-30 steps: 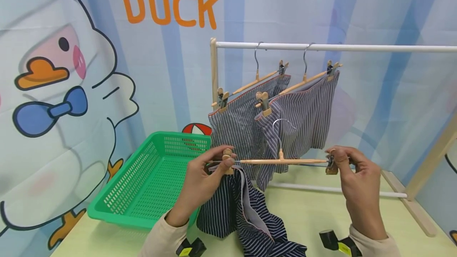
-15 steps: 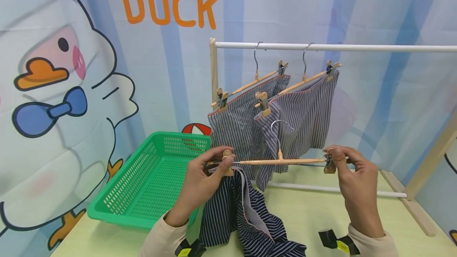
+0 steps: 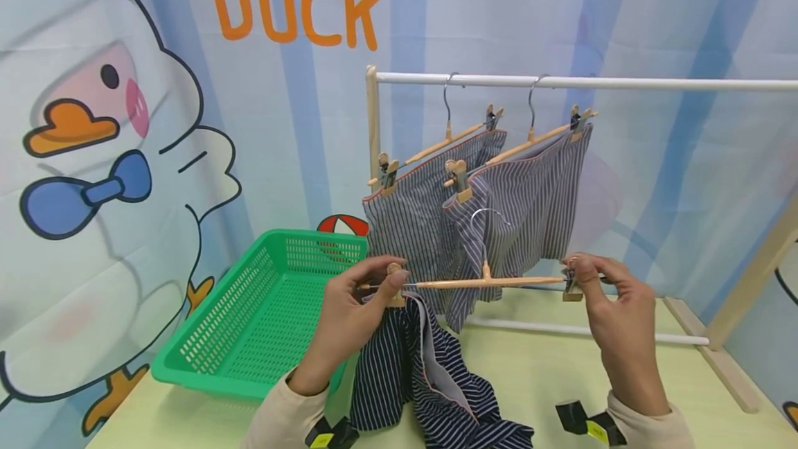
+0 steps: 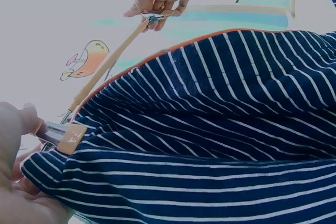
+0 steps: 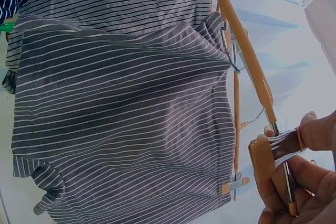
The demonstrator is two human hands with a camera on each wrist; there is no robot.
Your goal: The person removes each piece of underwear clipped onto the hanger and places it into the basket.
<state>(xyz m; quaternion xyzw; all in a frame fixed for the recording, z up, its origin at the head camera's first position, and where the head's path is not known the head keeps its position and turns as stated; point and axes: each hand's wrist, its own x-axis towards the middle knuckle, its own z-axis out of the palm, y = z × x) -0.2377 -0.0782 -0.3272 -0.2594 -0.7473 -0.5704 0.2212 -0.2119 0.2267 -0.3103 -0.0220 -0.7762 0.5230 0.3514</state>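
Between my hands a wooden clip hanger is held level, its metal hook pointing up. My left hand pinches the left clip, which is clamped on the waistband of navy shorts with white stripes. The shorts hang from that one clip, and their lower part lies bunched on the table. My right hand pinches the right clip; no cloth is in it. Behind the hanger, two pairs of grey striped shorts hang on a rack.
A white rail on wooden posts carries the two filled hangers. To the left stands a green plastic basket on the pale yellow table. A curtain printed with a duck forms the backdrop.
My right hand and the hanger have shifted slightly to the left. The left leg of the navy shorts hangs a little lower than before. Both hands keep their grip on the clips.
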